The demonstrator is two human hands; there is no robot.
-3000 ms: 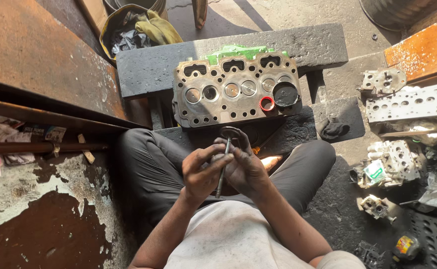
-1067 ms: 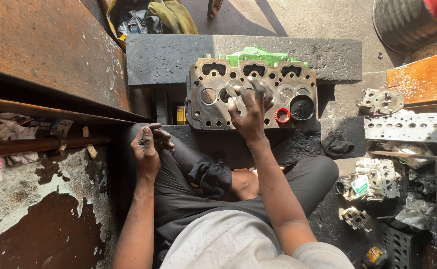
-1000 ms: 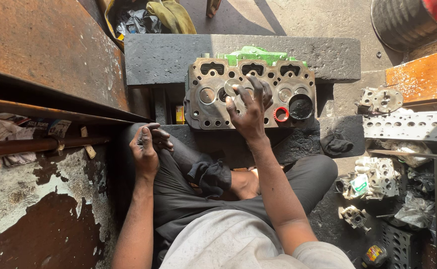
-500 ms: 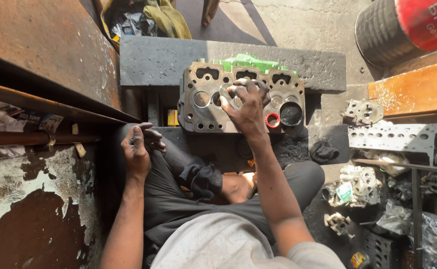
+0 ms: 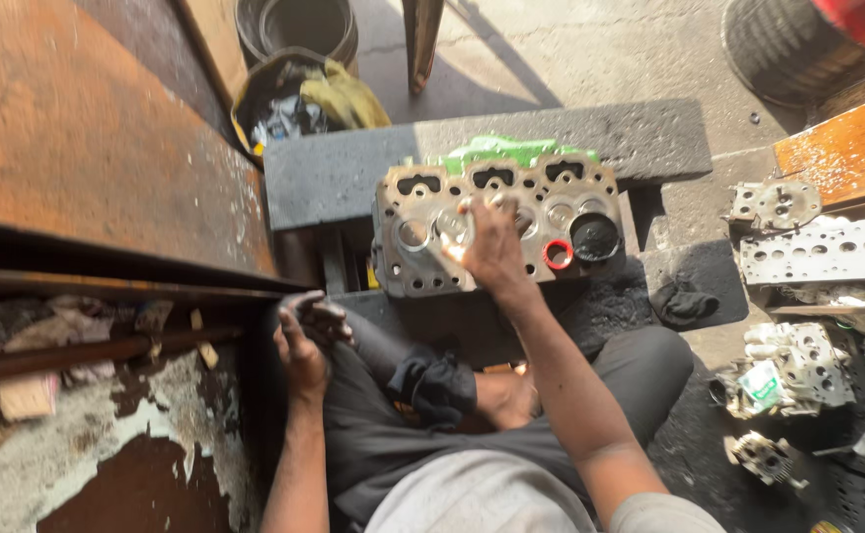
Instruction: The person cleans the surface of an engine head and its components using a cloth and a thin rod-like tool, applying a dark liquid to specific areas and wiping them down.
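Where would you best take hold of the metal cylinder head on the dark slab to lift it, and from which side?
By its two short ends, one hand from each side. The cylinder head lies flat and long on the slab, with its wide top face full of round openings that offer no safe grip. The right hand rests on that face; the left hand is down by the knee.

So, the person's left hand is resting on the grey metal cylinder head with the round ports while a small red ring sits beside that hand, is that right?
Not quite: in the head view it is the right hand that rests on the grey metal cylinder head. The left hand is down by the knee. The small red ring does sit beside the hand on the head.
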